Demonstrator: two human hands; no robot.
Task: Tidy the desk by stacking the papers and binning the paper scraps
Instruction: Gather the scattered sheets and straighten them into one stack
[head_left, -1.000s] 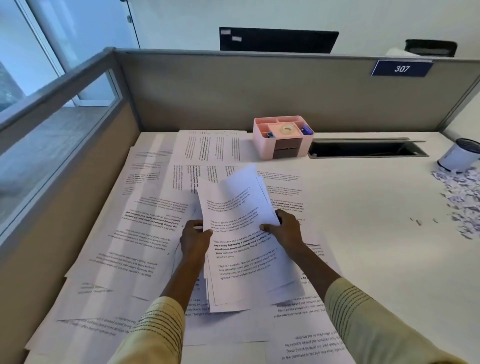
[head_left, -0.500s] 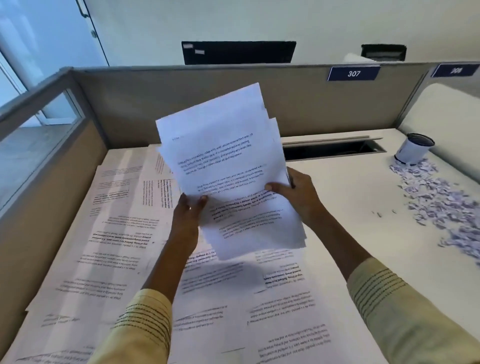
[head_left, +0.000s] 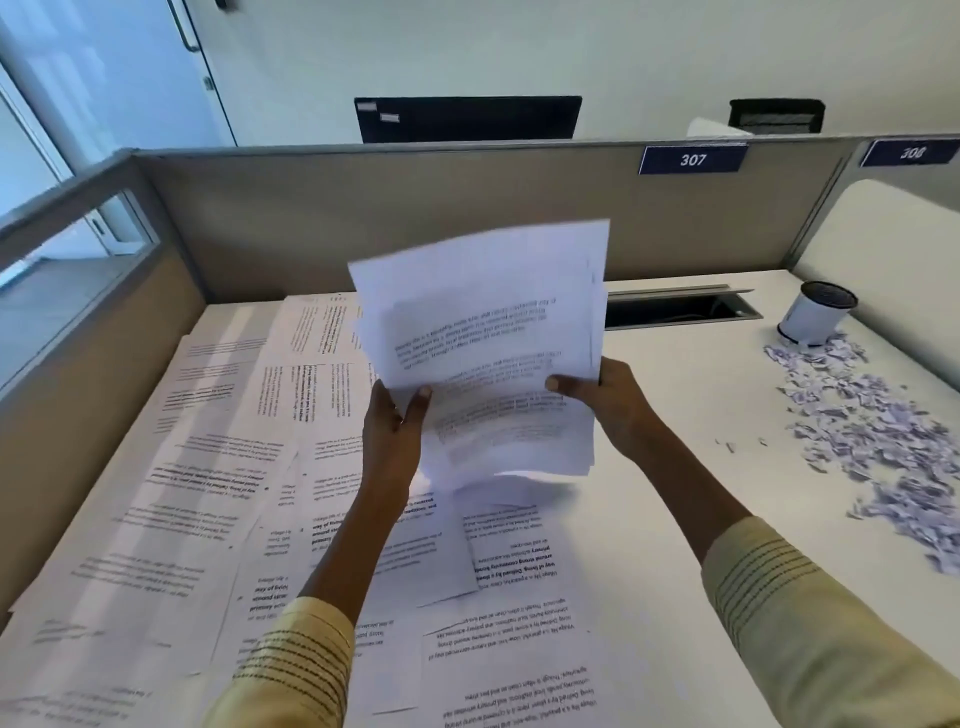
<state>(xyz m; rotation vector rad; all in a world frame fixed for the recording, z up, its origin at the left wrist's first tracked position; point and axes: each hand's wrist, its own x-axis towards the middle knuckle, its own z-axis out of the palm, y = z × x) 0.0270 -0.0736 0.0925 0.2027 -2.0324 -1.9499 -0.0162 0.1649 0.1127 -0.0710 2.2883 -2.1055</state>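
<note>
A sheaf of printed papers (head_left: 488, 332) is held upright above the desk, blurred by motion. My left hand (head_left: 390, 441) grips its left edge, thumb on the front. My right hand (head_left: 605, 400) grips the right edge, thumb across the front sheet. Many loose printed sheets (head_left: 218, 467) lie spread over the left and middle of the white desk (head_left: 649, 415). A pile of small paper scraps (head_left: 872, 436) covers the right side of the desk, next to a small white bin (head_left: 818, 312) with a dark inside.
Grey partition walls (head_left: 415, 208) close off the back and left. A cable slot (head_left: 680, 309) is cut into the desk behind the sheaf. Labels 307 (head_left: 692, 159) and 308 hang on the partition. A dark monitor (head_left: 467, 118) stands beyond.
Both hands have lifted the sheaf off the desk and raised it upright. It has shifted a little to the right since half a second ago. The pink organiser is now hidden.
</note>
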